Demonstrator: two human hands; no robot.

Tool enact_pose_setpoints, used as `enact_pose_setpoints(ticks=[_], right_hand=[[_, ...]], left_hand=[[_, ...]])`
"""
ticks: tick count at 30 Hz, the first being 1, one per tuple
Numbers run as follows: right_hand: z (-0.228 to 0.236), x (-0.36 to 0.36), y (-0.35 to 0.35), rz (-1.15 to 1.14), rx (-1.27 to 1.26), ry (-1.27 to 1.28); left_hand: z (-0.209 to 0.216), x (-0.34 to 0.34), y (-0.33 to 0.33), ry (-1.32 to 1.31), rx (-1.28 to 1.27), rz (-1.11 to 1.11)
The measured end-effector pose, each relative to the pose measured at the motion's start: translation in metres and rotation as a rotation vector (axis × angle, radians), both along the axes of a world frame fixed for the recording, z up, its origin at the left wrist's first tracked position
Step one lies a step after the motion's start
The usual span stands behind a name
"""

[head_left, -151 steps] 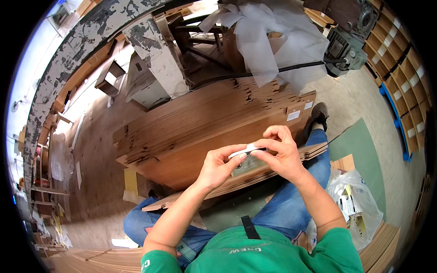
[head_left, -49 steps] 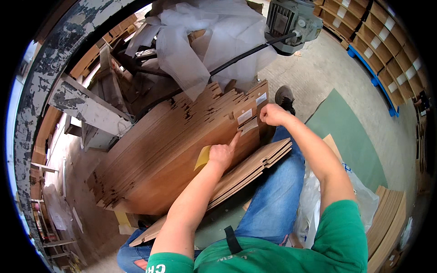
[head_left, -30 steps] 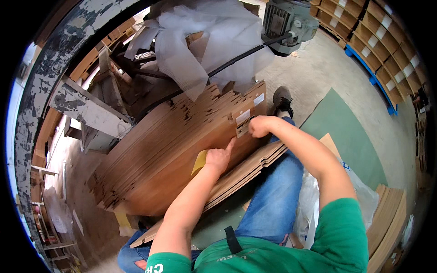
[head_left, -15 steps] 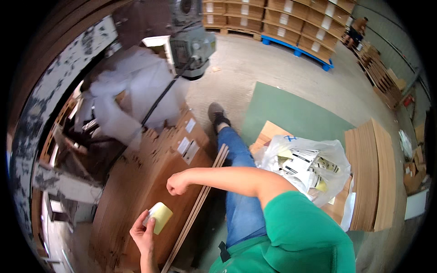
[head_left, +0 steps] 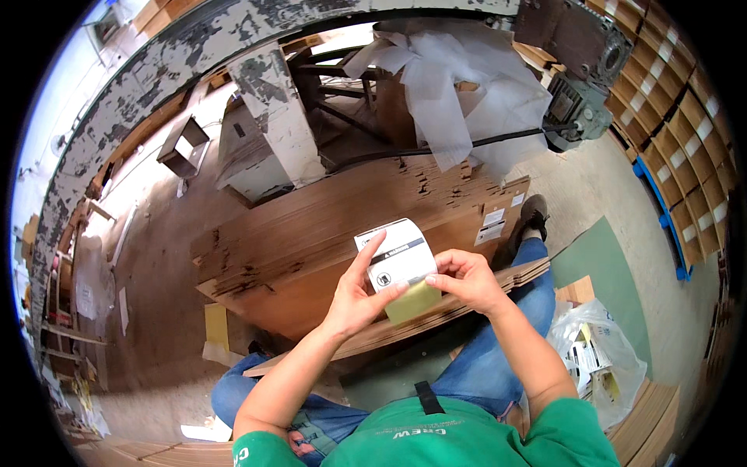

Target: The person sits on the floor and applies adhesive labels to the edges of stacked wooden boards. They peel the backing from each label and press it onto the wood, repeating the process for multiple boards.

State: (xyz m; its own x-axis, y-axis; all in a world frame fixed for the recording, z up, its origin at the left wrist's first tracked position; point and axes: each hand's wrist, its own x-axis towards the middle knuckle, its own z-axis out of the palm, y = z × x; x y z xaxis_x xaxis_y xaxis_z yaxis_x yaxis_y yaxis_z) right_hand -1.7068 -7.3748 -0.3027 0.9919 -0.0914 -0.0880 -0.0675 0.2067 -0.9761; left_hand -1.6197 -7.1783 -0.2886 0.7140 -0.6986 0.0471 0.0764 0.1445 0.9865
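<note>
A roll of white printed labels (head_left: 406, 253) with a pale yellow backing strip (head_left: 414, 302) is in front of me. My left hand (head_left: 354, 300) holds the roll from its left side, with the thumb across its lower face and a finger along the upper edge. At the roll's lower right edge, my right hand (head_left: 473, 282) pinches where the white label meets the yellow backing. Below the hands, a thin layered edge of cardboard (head_left: 373, 340) runs across between my knees. A stack of brown cardboard sheets (head_left: 319, 249) lies just beyond the roll.
A painted, chipped metal frame (head_left: 268, 93) stands beyond the stack, with crumpled translucent wrap (head_left: 443, 93) and a motor (head_left: 577, 113) at right. A clear plastic bag of label scraps (head_left: 599, 354) sits at my right, on green sheeting (head_left: 615, 284). Shelved cartons (head_left: 673, 148) stand at far right.
The view has turned left. My right hand, apart from the left before, has come to the roll and grips its edge. The roll is now raised in front of me, its printed face showing.
</note>
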Motion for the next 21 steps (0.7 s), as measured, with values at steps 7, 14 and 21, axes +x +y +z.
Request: enact_pose_setpoints(ticks=[7,14,21], right_hand=[[-0.003,-0.012,-0.001,0.149,-0.13,0.028],[0.002,-0.002,0.013,-0.003,0.056,-0.128],[-0.001,0.008,0.007,-0.034,0.019,-0.067]], left_hand=[[-0.013,-0.003,0.005,0.072,0.099,0.01],[-0.011,-0.012,0.001,-0.009,0.015,0.032],[-0.013,0.004,0.0,0.018,0.137,0.001]])
